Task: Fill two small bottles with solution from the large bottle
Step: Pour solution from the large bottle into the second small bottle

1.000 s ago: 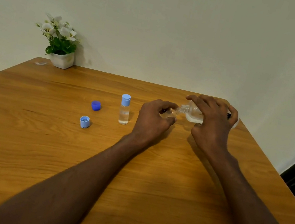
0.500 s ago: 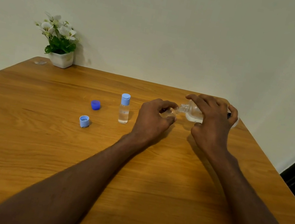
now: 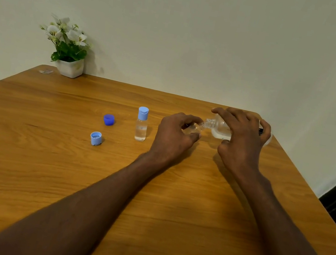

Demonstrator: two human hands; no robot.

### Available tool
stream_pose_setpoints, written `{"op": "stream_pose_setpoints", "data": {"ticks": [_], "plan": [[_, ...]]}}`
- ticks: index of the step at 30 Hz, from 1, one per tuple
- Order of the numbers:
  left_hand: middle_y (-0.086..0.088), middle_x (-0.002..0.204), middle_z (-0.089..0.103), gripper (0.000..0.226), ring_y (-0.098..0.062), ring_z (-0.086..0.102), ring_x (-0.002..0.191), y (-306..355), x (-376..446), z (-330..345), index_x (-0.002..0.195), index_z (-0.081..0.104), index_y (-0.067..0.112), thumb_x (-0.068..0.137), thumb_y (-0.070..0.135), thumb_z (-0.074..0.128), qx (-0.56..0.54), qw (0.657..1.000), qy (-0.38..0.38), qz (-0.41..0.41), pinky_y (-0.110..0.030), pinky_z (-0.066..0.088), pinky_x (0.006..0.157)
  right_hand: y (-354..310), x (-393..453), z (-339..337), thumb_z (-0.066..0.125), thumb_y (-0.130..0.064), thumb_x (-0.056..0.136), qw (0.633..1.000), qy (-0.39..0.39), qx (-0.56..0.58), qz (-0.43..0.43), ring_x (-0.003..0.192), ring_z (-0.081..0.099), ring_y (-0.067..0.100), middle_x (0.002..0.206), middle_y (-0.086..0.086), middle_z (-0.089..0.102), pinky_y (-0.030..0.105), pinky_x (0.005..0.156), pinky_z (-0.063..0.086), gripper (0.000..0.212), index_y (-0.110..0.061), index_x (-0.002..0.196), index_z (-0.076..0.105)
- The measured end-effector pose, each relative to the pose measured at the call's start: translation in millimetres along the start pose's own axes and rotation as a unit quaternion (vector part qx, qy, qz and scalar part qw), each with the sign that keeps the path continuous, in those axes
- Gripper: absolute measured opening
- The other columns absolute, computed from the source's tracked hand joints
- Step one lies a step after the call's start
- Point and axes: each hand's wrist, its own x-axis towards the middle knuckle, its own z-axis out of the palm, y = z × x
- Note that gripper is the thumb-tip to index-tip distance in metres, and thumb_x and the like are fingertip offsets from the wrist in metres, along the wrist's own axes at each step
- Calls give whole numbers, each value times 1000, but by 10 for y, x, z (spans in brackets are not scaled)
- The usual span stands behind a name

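Pouring position: the right hand (image 3: pixel 244 140) grips the large clear bottle (image 3: pixel 220 128), fingers curled over its body, and holds it tipped nearly horizontal with the uncapped threaded neck pointing left. Liquid pools along the lower side of the bottle. The left hand (image 3: pixel 174 137) grips a small open bottle (image 3: pixel 194 129) between thumb and fingers; its mouth sits just below and touching, or nearly touching, the large bottle's neck. Most of the small bottle is hidden by the fingers, so its fill level cannot be determined.

A second small bottle (image 3: pixel 141 124) stands upright left of the left hand, closed with a light blue flip cap and filled with clear liquid. A dark blue cap (image 3: pixel 108 120) and a light blue cap (image 3: pixel 96 138) lie further left, apart from each other.

Both hands work near the far right corner of the wooden table (image 3: pixel 43 173); the large bottle's base is close to the right edge. A potted plant (image 3: pixel 69 48) occupies the far left corner. A broad expanse of tabletop lies between the forearms and the near edge.
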Motion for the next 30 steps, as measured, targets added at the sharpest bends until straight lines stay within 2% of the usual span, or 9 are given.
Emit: {"op": "stream_pose_setpoints", "data": {"ticks": [4,14,30], "plan": [[6,120,75,40,0,65,102,-4,2,-1,125,75,20,86,19,83,1,1000,-3,0,-12,49,88,5,4,-2,76,2,66,1000,0,-2,-1,142,43,24,145,-9,57,57,117,21,90,-43,142,57],[6,117,76,41,0,65,100,2,-2,-3,124,75,20,85,19,84,-3,1000,1,1,-17,52,89,-8,-4,-12,77,2,67,1000,-3,-1,2,142,42,24,146,-8,57,59,117,20,90,-43,143,57],[4,121,75,41,1,64,101,-1,3,-5,126,75,19,86,18,84,2,1000,-4,-2,-11,49,89,-2,-9,-2,76,4,67,1000,2,-1,-4,142,41,23,146,-8,56,56,117,19,92,-42,143,56]]}}
